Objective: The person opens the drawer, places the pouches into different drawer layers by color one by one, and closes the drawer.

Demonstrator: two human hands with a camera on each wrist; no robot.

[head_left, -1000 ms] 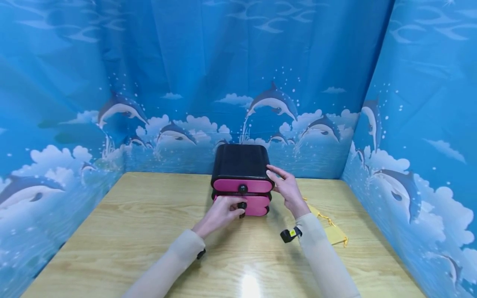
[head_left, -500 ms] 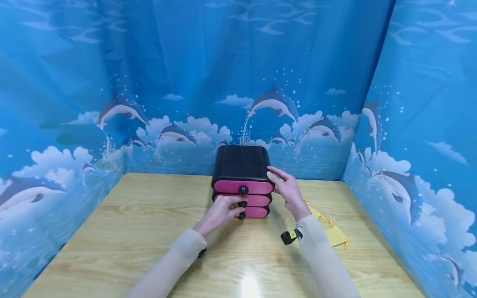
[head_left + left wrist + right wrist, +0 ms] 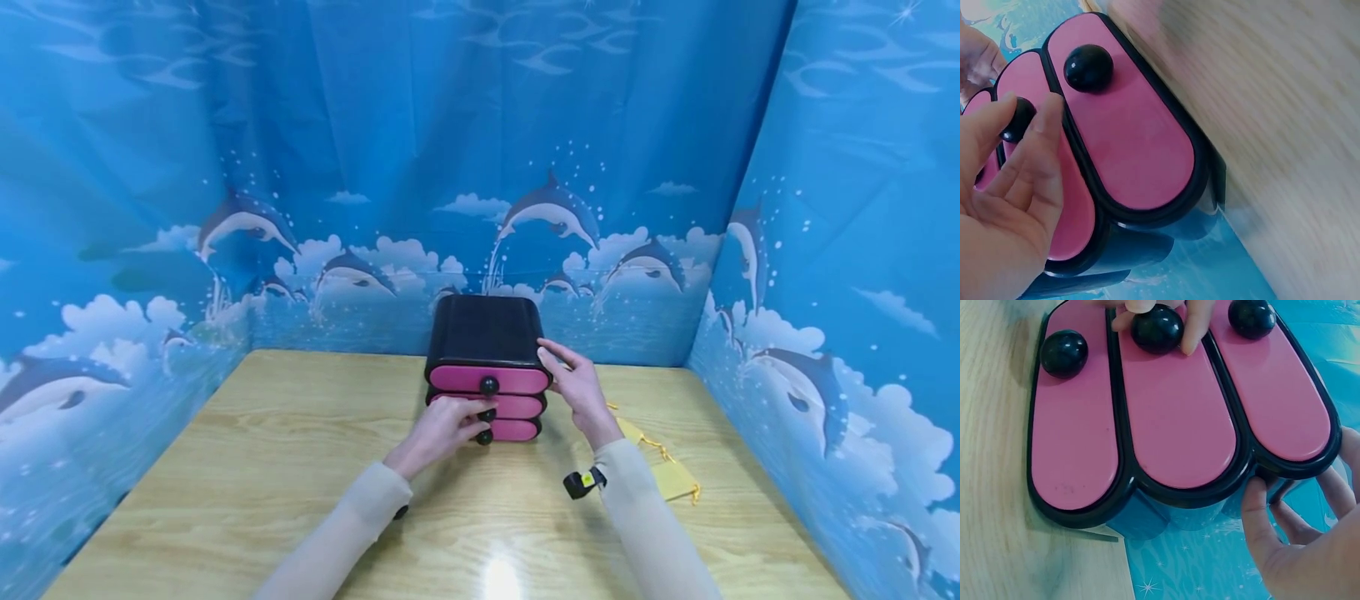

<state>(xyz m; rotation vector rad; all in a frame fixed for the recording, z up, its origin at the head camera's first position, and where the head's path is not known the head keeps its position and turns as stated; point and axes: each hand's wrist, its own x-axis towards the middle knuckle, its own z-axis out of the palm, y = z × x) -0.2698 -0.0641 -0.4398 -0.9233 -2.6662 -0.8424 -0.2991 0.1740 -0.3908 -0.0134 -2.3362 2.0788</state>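
Note:
A small black cabinet [image 3: 486, 329] with three pink-fronted drawers stands upright at the back of the table. Each drawer front has a round black knob. My left hand [image 3: 437, 433] pinches the middle knob [image 3: 1157, 329] between thumb and fingers, seen closely in the left wrist view. The middle drawer [image 3: 1179, 425] sits level with its black frame, as do the top drawer [image 3: 1285, 394] and the bottom drawer [image 3: 1125, 131]. At the cabinet's upper right side, my right hand [image 3: 579, 390] grips the top tier, its thumb in the groove under that tier.
Yellow drawstring pouches [image 3: 675, 479] lie on the wooden table [image 3: 300, 417], right of the cabinet and partly behind my right forearm. A blue dolphin-print curtain [image 3: 360, 167] rises behind the cabinet and along both sides.
The middle drawer, which stuck out a little and covered much of the bottom one, has gone in level under my left hand. My right hand keeps its place at the cabinet's side.

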